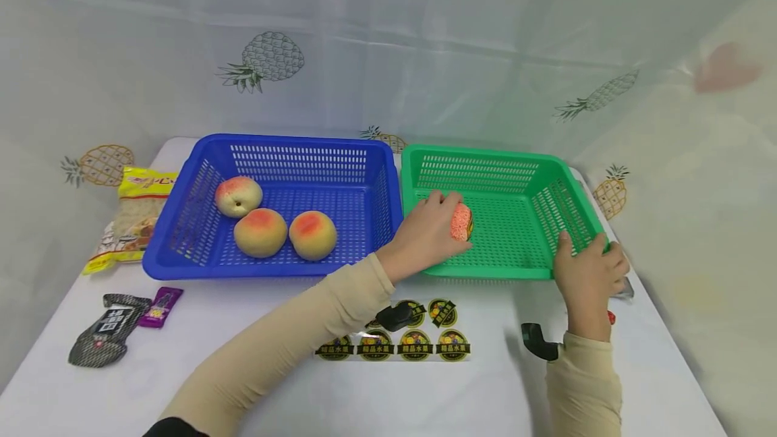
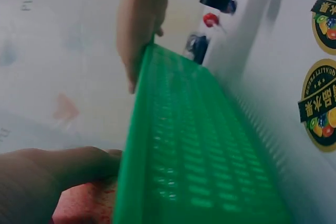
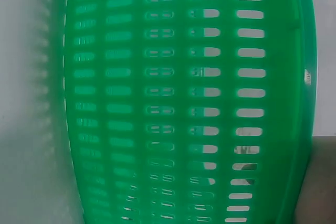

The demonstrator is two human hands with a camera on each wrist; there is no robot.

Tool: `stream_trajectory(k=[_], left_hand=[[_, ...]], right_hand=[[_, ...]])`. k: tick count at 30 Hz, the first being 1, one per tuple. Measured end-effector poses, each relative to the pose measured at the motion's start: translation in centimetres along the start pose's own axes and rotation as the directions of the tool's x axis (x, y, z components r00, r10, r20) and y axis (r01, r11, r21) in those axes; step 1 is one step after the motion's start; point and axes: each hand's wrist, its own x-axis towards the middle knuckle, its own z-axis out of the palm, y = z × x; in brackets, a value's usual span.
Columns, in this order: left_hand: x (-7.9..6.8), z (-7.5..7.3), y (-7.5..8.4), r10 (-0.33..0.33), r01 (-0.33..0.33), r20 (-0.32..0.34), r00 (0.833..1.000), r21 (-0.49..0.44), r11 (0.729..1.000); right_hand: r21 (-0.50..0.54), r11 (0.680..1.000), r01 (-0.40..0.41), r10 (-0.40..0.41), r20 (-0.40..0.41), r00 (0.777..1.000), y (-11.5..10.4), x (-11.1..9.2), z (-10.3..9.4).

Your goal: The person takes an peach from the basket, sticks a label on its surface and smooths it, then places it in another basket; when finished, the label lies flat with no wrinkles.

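My left hand reaches over the front rim of the green basket and grips a reddish, speckled round fruit. A yellow-and-dark patch shows on its right side, and my fingers hide most of the rest. The left wrist view shows part of its mottled red skin below the thumb. At the basket's front right corner, my right hand holds the rim with its fingers bent over it. Slotted basket wall fills most of the right wrist view. Left of it stands a blue basket with three peaches inside.
A sheet of round fruit stickers lies before the baskets. On the left are a yellow snack bag, a black checkered packet and a purple packet. A small red item lies beside my right wrist.
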Motion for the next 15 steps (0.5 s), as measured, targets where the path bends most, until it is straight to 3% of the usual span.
stream_trajectory(k=[4, 8, 15], left_hand=[[0.9, 1.4, 0.4, -0.031, 0.025, 0.102, 0.994, 0.065, 0.998], [1.3, 2.2, 0.6, -0.088, 0.064, 0.197, 0.976, 0.121, 0.991], [1.8, 2.7, 0.6, -0.122, 0.062, 0.263, 0.957, 0.226, 0.972]], right_hand=[[-0.001, 1.000, 0.002, -0.002, 0.012, 1.000, 0.0, 0.0, 0.0], [0.006, 1.000, 0.006, -0.006, 0.001, 1.000, 0.0, 0.0, 0.0], [0.017, 1.000, 0.020, -0.019, -0.015, 1.000, 0.1, 0.0, 0.0]])
